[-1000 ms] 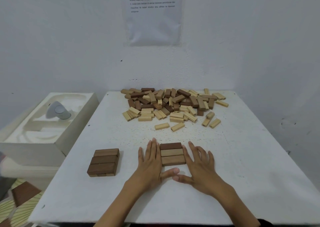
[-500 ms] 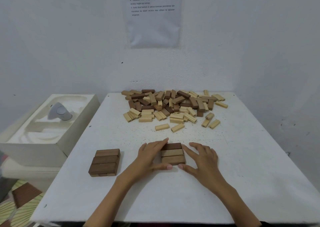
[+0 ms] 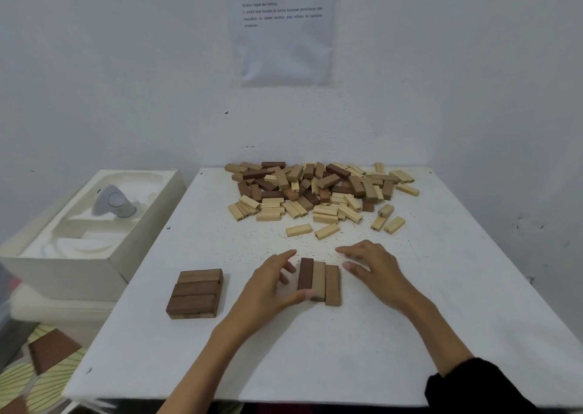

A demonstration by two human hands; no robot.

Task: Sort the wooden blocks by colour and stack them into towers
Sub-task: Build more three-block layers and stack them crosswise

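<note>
Nearest, the left hand (image 3: pixel 271 284) is over the white tabletop (image 3: pixel 441 287), its fingers loosely spread and holding nothing. Its thumb touches the near end of a row of three wooden blocks (image 3: pixel 318 281), dark brown, tan and mid-brown, lying side by side between the two hands. The right hand (image 3: pixel 375 271) is just right of the row with its fingers splayed wide, gripping nothing; whether they touch it I cannot tell. Well left of the left fingers sits a low square stack of brown wooden blocks (image 3: pixel 195 292). Beyond the fingertips lies the loose heap of pale and brown wooden blocks (image 3: pixel 315 189)
</note>
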